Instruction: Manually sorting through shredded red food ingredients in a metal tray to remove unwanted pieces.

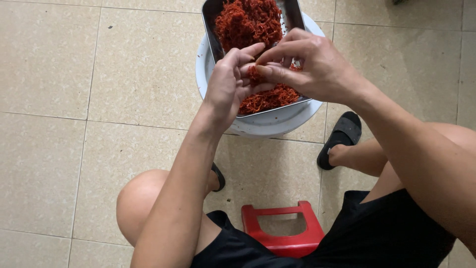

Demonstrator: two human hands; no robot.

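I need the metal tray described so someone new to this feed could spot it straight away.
Start at the white round basin on the tiled floor, just ahead of the seated person's knees. The metal tray rests across its top, rectangular and shiny, heaped with red-orange shredded food. Both hands, left hand and right hand, work a pinch of shreds above it.

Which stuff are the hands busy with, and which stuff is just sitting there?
Busy with:
- red shredded food
- metal tray that holds it
- left hand and right hand, pinching a bit together

Just there:
- white tub under the tray
- red stool
- black sandal
- tiled floor
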